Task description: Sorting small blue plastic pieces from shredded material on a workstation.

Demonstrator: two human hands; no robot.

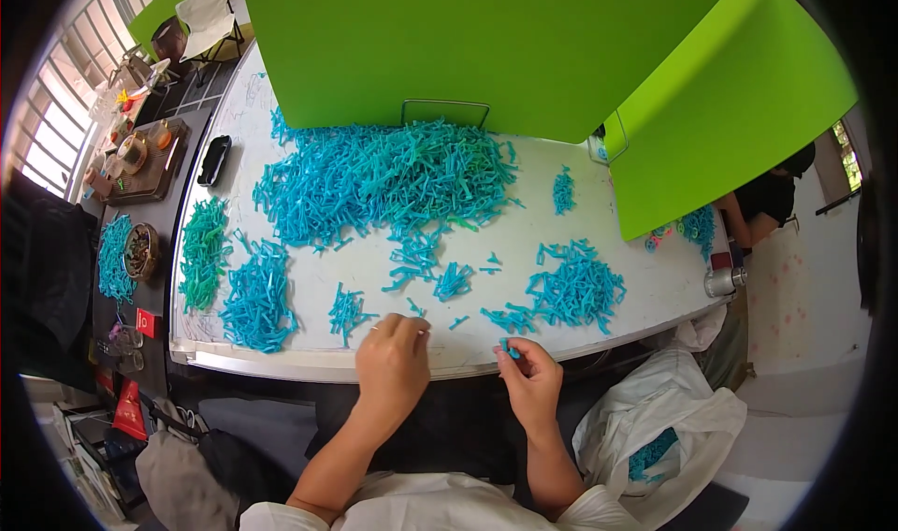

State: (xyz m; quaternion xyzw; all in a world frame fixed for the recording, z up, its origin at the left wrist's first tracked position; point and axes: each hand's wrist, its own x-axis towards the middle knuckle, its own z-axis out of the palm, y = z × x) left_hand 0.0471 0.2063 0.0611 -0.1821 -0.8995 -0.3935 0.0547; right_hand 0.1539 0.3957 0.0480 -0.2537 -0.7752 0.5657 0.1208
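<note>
Close to the front edge of the white table (449, 349), my left hand (395, 358) is closed, back upward, with its fingertips pointing down. Whatever it may hold is hidden by the fingers. My right hand (531, 381) pinches a small blue plastic strip (508, 348) between thumb and fingers. Beyond the hands lie a small blue pile (348, 312), another little pile (454, 282) and several single strips. A larger blue heap (575, 288) sits to the right of centre. The biggest heap (383, 180) spreads across the back, mixed blue and green.
Tall green panels (449, 44) stand along the back and right. Green strips (203, 255) and a blue pile (259, 297) lie at left, near a black tray (214, 160). A white sack (645, 409) holds blue strips. Another person's arm (739, 224) shows at right.
</note>
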